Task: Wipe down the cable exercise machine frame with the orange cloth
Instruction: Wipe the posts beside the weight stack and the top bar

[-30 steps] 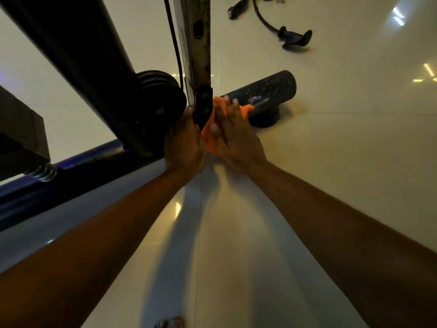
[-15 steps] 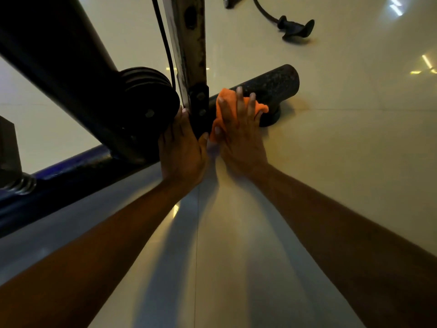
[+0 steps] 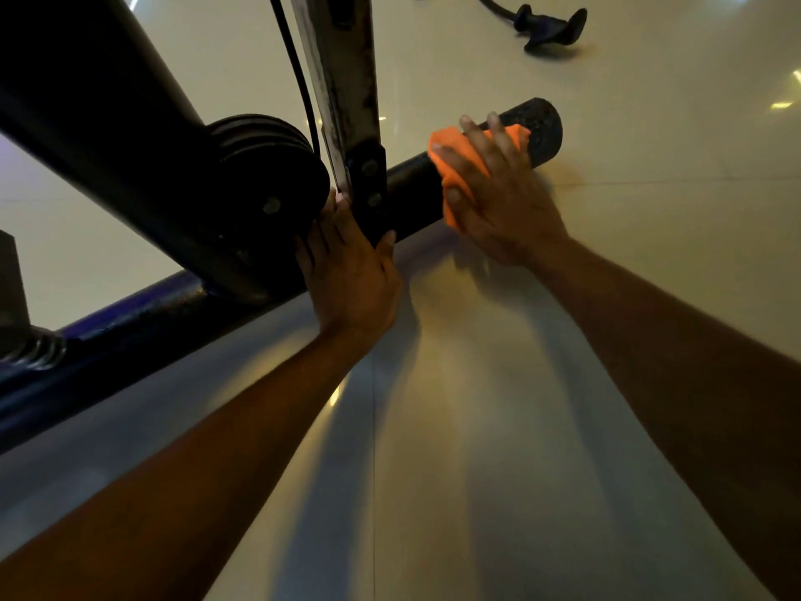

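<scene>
The orange cloth (image 3: 455, 167) lies over the black base bar (image 3: 411, 188) of the cable machine, near the bar's round free end (image 3: 544, 132). My right hand (image 3: 498, 197) presses the cloth onto the bar with spread, nearly straight fingers. My left hand (image 3: 351, 271) rests against the frame at the foot of the worn upright post (image 3: 342, 80), its thumb by the black bracket (image 3: 368, 188). A black pulley (image 3: 264, 180) sits just left of the post, with a thin cable (image 3: 294, 71) running up from it.
A thick black diagonal strut (image 3: 95, 136) crosses the upper left, joined to a dark blue floor rail (image 3: 130, 314). A spring (image 3: 39, 349) sits at the far left. A black cable handle (image 3: 550, 28) lies on the glossy tiled floor (image 3: 650, 210) at the top right.
My right hand has slid the orange cloth along the base bar, from beside the upright post out toward the bar's free end. My left hand has stayed at the post's foot.
</scene>
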A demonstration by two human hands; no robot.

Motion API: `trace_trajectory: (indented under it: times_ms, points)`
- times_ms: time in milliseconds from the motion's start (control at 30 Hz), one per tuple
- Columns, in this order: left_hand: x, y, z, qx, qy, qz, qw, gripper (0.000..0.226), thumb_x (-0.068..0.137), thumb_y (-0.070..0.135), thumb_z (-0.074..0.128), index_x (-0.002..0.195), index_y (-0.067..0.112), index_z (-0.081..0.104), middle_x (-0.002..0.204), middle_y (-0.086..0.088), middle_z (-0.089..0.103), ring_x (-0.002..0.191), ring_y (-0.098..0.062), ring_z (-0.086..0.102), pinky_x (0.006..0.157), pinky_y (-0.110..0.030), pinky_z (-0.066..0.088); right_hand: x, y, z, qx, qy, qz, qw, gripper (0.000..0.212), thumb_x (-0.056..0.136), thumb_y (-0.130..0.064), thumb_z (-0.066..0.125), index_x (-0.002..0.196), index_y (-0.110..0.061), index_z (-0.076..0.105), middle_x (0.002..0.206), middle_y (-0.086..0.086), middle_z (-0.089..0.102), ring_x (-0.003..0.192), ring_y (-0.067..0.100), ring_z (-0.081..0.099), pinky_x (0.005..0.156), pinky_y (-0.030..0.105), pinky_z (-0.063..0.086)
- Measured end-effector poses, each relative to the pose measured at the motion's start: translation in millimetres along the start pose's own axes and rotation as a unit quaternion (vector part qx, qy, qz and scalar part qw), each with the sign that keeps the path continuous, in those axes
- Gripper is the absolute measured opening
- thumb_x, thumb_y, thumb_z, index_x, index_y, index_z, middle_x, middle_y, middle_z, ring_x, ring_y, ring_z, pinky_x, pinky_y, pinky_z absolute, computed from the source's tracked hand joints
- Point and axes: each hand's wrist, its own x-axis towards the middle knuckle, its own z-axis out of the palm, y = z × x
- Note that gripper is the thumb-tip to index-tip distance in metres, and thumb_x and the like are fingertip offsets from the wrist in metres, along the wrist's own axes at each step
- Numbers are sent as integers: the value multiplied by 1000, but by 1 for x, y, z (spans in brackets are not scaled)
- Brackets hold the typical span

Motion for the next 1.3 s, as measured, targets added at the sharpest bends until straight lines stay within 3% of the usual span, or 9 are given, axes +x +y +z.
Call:
trace_trajectory:
  times_ms: [100, 200, 300, 433, 533, 667, 867, 967, 1300]
  points:
    - [0, -1, 1, 0, -6, 1, 1000, 76, 106, 59, 55, 157, 3, 43, 160, -19, 48, 150, -38, 43, 126, -54, 26, -2, -29, 3, 13, 28, 96, 995, 56, 116, -52, 28, 168, -32, 39, 179, 13, 23, 165, 47, 12, 129, 72, 10]
    - [0, -1, 2, 8, -1, 7, 1000, 77, 106, 60, 55, 157, 4, 43, 160, -19, 48, 150, -38, 44, 127, -55, 27, -10, -65, 9, 32, -19, 4, 999, 58, 116, -53, 24, 171, -34, 32, 181, 11, 17, 167, 43, 3, 127, 74, 4]
    - [-2, -2, 2, 19, 6, 14, 1000, 76, 107, 58, 54, 158, 4, 42, 161, -19, 47, 151, -38, 42, 127, -53, 26, -1, -33, 0, 8, -25, -66, 997, 57, 116, -52, 26, 170, -33, 34, 179, 9, 25, 166, 40, 16, 130, 70, 9]
    - [-12, -3, -3, 11, -9, 32, 999, 77, 110, 49, 54, 165, 2, 29, 170, -19, 33, 159, -37, 28, 132, -54, 18, 8, -6, -10, 17, -11, 72, 997, 56, 116, -48, 27, 168, -30, 37, 178, 11, 27, 165, 41, 18, 130, 68, 14]
    - [-43, -4, -10, 15, -40, 72, 996, 81, 109, 43, 55, 167, -3, 22, 176, -24, 15, 165, -41, 10, 133, -60, 7, 2, -41, -2, 8, -7, 65, 998, 54, 116, -51, 29, 167, -34, 40, 179, 9, 24, 166, 42, 13, 129, 71, 3]
    - [-85, 4, -14, -29, -56, 187, 980, 69, 106, 32, 62, 160, -4, 39, 169, -29, 30, 161, -46, 22, 129, -68, 13, 0, -20, -9, 4, -36, -46, 998, 56, 116, -50, 36, 169, -33, 35, 178, 8, 25, 165, 39, 18, 130, 69, 7]
    - [-21, 44, 2, -98, -58, 232, 966, 61, 105, 15, 59, 159, -6, 40, 166, -26, 37, 159, -43, 29, 130, -62, 19, 11, 0, -22, 29, -45, 57, 997, 55, 115, -45, 35, 167, -29, 40, 177, 9, 28, 166, 40, 16, 130, 69, 14]
    - [18, 63, 21, -105, -63, 192, 974, 59, 103, 12, 58, 156, -8, 41, 161, -28, 41, 154, -44, 36, 128, -60, 25, 10, 14, -27, 29, -81, 13, 996, 56, 116, -45, 33, 170, -32, 32, 179, 6, 24, 167, 36, 12, 132, 65, 10]
    - [40, 83, 45, -13, -50, 125, 991, 58, 111, 33, 49, 160, 3, 40, 160, -20, 45, 151, -40, 39, 128, -52, 25, 21, 45, -40, 65, -100, 67, 991, 59, 113, -48, 26, 166, -29, 42, 177, 7, 30, 166, 36, 16, 133, 60, 15]
